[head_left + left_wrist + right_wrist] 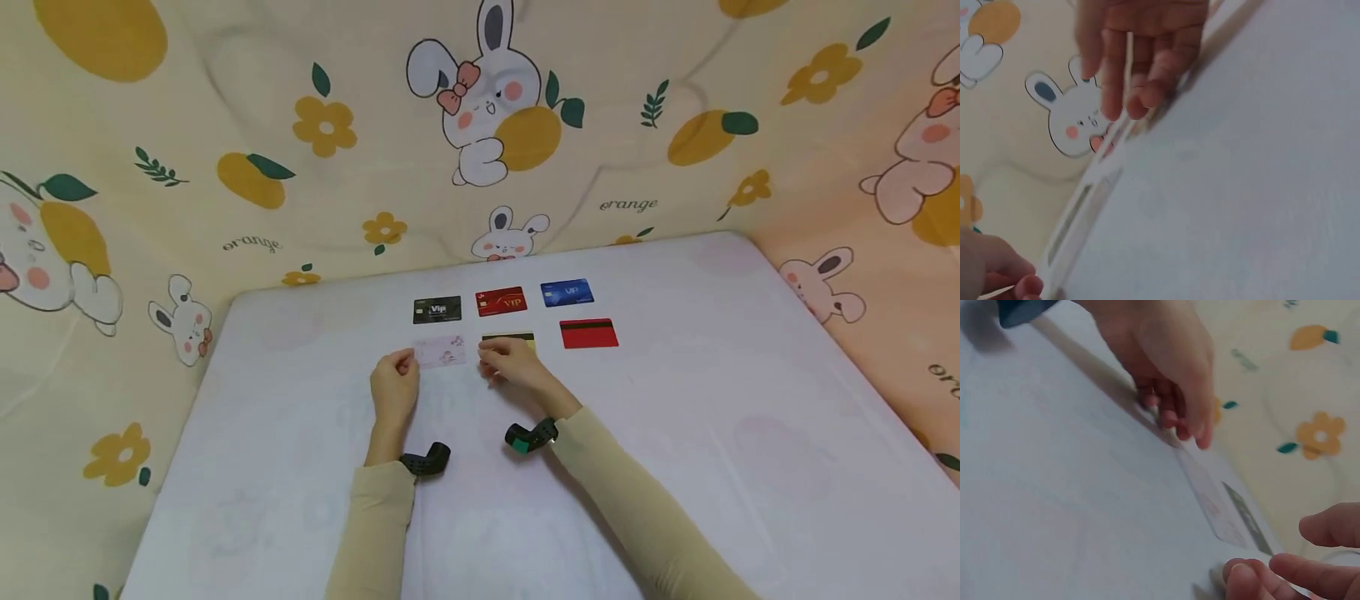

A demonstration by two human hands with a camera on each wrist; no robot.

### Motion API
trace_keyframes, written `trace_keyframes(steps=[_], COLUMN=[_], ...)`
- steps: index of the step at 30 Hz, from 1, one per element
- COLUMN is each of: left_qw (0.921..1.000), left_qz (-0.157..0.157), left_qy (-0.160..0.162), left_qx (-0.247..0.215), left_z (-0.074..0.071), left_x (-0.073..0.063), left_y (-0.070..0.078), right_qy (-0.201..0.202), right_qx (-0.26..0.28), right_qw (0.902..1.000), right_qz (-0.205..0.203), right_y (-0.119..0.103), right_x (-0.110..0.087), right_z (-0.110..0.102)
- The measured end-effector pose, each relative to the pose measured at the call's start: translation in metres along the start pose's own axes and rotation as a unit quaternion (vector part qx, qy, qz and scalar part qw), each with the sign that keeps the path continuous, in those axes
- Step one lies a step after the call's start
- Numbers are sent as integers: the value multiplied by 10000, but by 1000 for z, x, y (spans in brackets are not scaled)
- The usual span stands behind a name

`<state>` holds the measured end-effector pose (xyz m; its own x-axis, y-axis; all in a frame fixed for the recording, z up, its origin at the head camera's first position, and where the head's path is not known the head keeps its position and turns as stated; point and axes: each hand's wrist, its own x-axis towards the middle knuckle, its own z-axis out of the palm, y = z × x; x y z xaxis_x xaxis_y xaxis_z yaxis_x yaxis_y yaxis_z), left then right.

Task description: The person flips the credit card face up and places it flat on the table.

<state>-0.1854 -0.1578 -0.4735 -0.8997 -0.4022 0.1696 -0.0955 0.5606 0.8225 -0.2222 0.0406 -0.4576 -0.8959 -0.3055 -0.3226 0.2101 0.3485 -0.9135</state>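
My left hand [393, 385] is at the left end of a pale pink patterned card [442, 351] lying flat on the table. Its fingers hang loosely curled in the right wrist view, with nothing seen between them. Over a yellow card with a black stripe [528, 341] hovers my right hand [516, 364], covering most of that card. The right wrist view shows its thumb [1335, 525] apart from the fingers. Behind these lie a black Vip card [437, 311], a red VIP card [501, 302] and a blue VIP card [567, 292].
A red card with a dark stripe [588, 334] lies to the right of the yellow one. The white-covered table [712, 400] meets a cloth backdrop [337, 208] printed with rabbits and oranges. Each wrist wears a black camera band.
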Motion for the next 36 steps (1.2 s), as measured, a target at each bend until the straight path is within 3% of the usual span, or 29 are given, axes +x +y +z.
trace_keyframes(steps=[9, 19, 23, 30, 36], left_qw=[9980, 9934, 9897, 9799, 9792], left_qz=[-285, -238, -266, -384, -407], left_qy=[-486, -848, -1011, -1587, -1613], left_qx=[-291, -737, -978, -1150, -1163], left_z=[10, 28, 37, 50, 54], left_x=[-1, -6, -9, -19, -22], left_y=[22, 45, 52, 60, 61], right_qy=[377, 1059, 1100, 1259, 1218], right_qx=[359, 404, 631, 949, 1367], right_qw=[9986, 9933, 9917, 9871, 9824], right_qz=[-103, -201, -192, 281, 376], right_y=[-2, 4, 5, 7, 10], right_x=[-18, -25, -26, -27, -25], right_z=[-32, -63, -68, -69, -69])
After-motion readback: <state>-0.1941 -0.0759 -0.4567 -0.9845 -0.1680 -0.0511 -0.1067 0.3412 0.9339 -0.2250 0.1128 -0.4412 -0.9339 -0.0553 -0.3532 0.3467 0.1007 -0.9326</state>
